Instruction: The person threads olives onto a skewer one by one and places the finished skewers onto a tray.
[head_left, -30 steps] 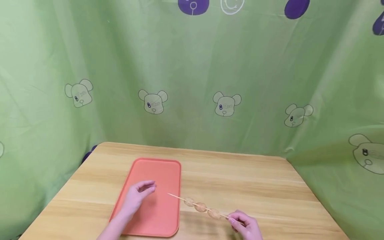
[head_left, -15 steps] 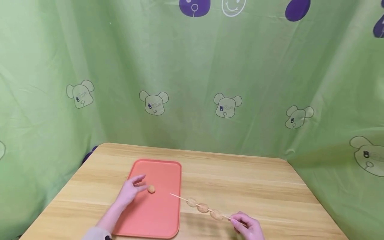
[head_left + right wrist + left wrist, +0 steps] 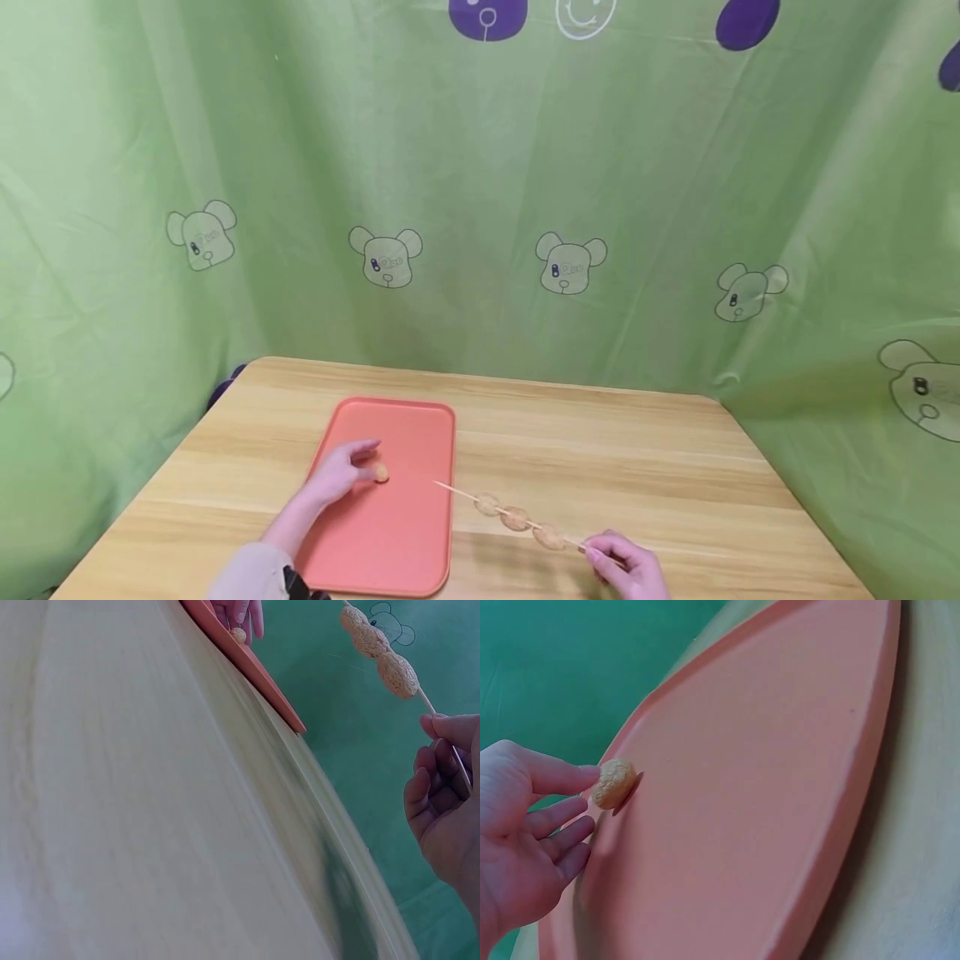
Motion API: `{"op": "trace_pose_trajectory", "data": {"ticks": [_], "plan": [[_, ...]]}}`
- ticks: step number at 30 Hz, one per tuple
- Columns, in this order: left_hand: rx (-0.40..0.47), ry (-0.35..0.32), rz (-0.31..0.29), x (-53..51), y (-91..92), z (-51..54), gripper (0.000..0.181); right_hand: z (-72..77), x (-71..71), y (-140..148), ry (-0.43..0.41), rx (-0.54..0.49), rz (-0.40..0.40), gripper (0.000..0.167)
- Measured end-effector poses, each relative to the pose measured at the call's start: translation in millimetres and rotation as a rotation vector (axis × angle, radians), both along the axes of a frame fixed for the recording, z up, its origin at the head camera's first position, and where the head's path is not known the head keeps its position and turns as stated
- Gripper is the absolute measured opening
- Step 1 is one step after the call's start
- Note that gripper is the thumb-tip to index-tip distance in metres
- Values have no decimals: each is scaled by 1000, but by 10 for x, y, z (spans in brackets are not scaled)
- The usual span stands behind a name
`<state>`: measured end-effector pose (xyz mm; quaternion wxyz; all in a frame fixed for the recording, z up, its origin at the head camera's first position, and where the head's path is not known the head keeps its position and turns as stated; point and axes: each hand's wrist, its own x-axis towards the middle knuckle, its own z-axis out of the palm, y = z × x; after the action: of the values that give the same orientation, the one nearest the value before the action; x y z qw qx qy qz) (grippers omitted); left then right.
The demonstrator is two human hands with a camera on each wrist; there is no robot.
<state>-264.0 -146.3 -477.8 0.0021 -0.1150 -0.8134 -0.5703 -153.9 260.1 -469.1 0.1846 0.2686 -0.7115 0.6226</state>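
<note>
On the coral-red tray lies a small tan, wrinkled food ball; its exact kind is unclear. My left hand reaches over the tray from the left, its thumb tip at the ball's near side. In the left wrist view, the other fingers hang loosely below and do not wrap round the ball. My right hand pinches the blunt end of a thin wooden skewer. Three similar tan balls are threaded along that skewer, whose bare pointed tip slopes up leftward over the tray's right edge.
The tray lies on the left part of a wood-grain table. Green curtains printed with bear faces hang behind the table and at both sides. A dark band sits at the left sleeve's cuff.
My left hand first drew back left, uncovering the ball on the tray, then came right again to touch it. The right hand and skewer have shifted slightly right in view.
</note>
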Motion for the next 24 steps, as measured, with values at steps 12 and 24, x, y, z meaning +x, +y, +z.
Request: {"op": "trace_pose_trajectory", "data": {"ticks": [12, 24], "plan": [[-78, 22, -26, -28, 49, -72, 40, -6, 8, 29, 26, -5, -2, 38], [-210, 125, 129, -12, 149, -126, 25, -48, 13, 44, 4, -5, 10, 37]]}}
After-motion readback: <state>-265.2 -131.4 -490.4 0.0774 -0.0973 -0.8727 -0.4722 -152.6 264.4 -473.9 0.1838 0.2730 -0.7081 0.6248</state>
